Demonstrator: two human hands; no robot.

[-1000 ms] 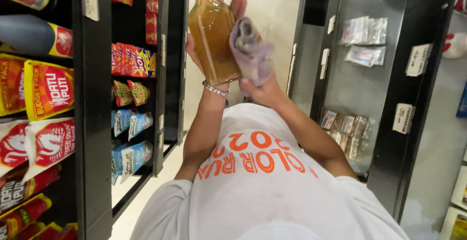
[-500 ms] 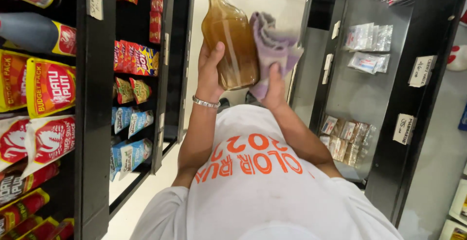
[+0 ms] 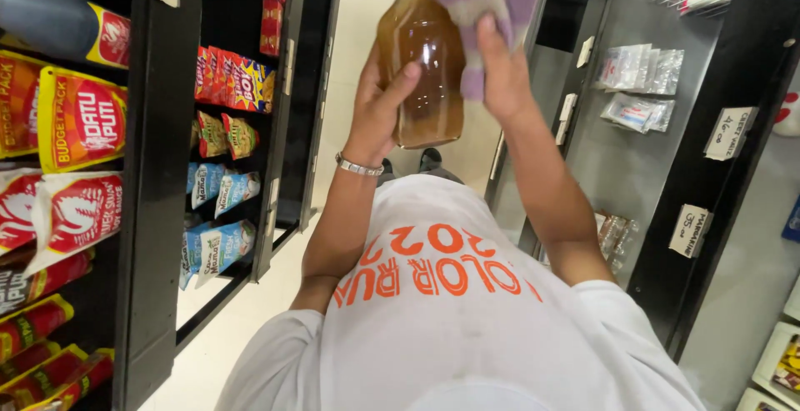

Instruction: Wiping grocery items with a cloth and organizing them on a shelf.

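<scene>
Left hand gripping bottle, cap cut off, maybe cloth-covered

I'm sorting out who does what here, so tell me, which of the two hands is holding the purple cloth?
The right hand presses the purple cloth against the amber glass bottle; the left hand, with the silver bracelet, grips the bottle bare.

Black store shelves carry colourful snack packets.
</scene>
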